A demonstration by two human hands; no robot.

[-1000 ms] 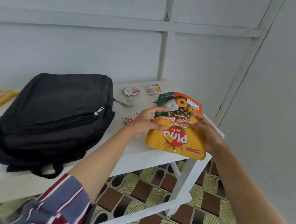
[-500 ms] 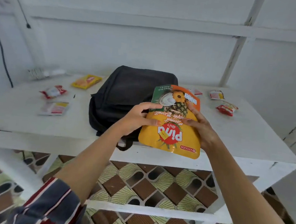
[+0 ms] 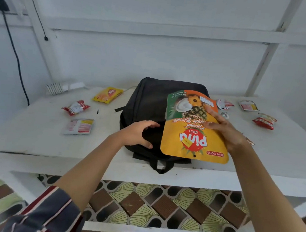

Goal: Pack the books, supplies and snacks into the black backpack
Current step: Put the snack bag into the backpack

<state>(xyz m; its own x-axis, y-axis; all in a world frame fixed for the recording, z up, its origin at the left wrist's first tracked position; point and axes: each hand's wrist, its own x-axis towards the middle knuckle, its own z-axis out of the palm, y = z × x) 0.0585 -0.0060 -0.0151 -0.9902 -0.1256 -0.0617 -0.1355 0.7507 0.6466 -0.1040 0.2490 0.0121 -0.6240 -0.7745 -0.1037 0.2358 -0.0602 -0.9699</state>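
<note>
Black backpack [image 3: 146,100] lies flat at mid-surface, carry loop hanging over the near edge of the white surface [image 3: 34,138]. Right grip [image 3: 225,130] holds the orange-yellow pineapple biscuit pouch [image 3: 193,138] by its right edge, fingers spread across the printed face, thumb out of sight. The pouch is upside down to the camera, raised above the right half of the backpack, its lower edge near the front of the bag. Left grip [image 3: 135,134] is at the near left part of the backpack, apart from the pouch, fingers and thumb curved in a C over the dark fabric; cannot tell whether it has hold of any fabric. Left of the bag: yellow snack packet [image 3: 108,94], red snack packet [image 3: 76,107], white-and-red sachet [image 3: 80,126], all loose and apart. Right of the bag: three more small packets [image 3: 248,105], well apart from the pouch. White power strip [image 3: 65,86] at the back left, against the wall.
</note>
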